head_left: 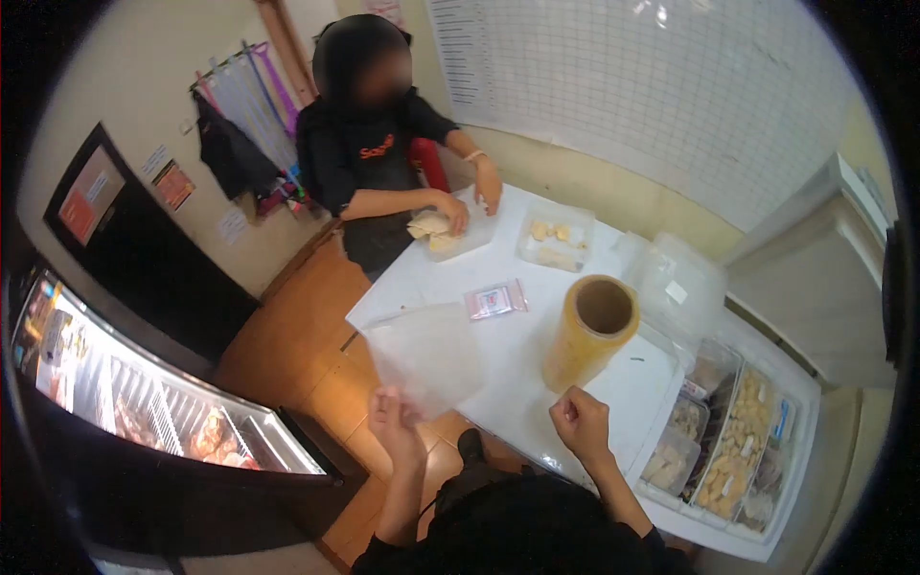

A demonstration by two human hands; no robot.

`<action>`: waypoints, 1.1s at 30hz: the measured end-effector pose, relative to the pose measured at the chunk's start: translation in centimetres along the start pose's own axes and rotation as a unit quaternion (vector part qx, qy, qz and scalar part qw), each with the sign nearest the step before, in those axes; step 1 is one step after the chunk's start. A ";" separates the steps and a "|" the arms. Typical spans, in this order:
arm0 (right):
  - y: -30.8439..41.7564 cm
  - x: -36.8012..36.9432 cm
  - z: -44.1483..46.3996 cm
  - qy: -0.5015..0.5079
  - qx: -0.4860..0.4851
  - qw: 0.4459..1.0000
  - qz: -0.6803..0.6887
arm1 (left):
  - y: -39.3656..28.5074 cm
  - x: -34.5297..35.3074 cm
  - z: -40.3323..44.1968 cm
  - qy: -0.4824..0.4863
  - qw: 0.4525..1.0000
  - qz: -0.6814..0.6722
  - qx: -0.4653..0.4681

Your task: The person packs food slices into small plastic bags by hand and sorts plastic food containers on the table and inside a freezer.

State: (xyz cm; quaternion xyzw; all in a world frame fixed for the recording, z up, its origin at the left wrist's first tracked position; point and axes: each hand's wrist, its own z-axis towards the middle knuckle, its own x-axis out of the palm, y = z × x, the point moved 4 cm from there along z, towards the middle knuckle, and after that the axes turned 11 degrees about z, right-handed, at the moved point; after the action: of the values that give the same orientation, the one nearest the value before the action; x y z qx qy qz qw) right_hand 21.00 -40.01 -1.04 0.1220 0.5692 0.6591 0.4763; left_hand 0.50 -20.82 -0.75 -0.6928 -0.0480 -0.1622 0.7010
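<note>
My left hand (396, 422) is closed on the near edge of a translucent plastic sheet (426, 356), possibly a bag, which reaches over the table's edge. Just in front of my right hand (583, 424) stands a large yellowish roll of plastic film (589, 331), upright with its hollow core facing up. The right hand is curled into a fist, and whatever may be inside it is hidden. Beyond the sheet lies a small printed packet (496, 300) on the white table (517, 359).
Across the table, a person's hands (460, 206) handle pale food pieces over a clear container (460, 244). Another container (556, 238) holds similar pieces. Clear lids (680, 283) lie at right, beside an open freezer (661, 503) of packed food. A lit display fridge (172, 402) stands left.
</note>
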 end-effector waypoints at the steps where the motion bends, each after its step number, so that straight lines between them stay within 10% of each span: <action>1: -1.1 -0.2 -0.9 0.037 0.023 0.999 0.000 | 0.2 -0.5 0.5 -0.021 1.000 0.008 0.011; 6: -8.0 -4.2 -5.0 -0.011 0.069 0.993 -0.091 | 1.5 1.3 2.0 0.019 0.971 0.204 0.119; 8: -10.1 -7.1 -5.6 -0.159 0.040 0.983 -0.082 | 4.6 2.0 3.4 0.085 0.856 0.423 0.286; 15: -16.9 -11.4 -0.5 -0.198 0.083 0.965 -0.149 | 13.0 2.1 5.5 0.209 0.659 0.671 0.268; 28: -20.1 -4.7 4.6 0.028 0.124 0.978 0.167 | 10.2 5.6 2.5 0.206 0.751 0.520 0.351; 33: -20.0 -3.0 5.5 0.067 0.002 0.997 -0.044 | 10.5 9.0 1.4 0.266 0.761 0.483 0.343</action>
State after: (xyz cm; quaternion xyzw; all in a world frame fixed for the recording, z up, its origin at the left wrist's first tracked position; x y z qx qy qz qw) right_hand 36.11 -40.84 -15.44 0.0531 0.6062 0.6430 0.4650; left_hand 12.27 -21.05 -8.17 -0.2669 0.4288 0.0475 0.8617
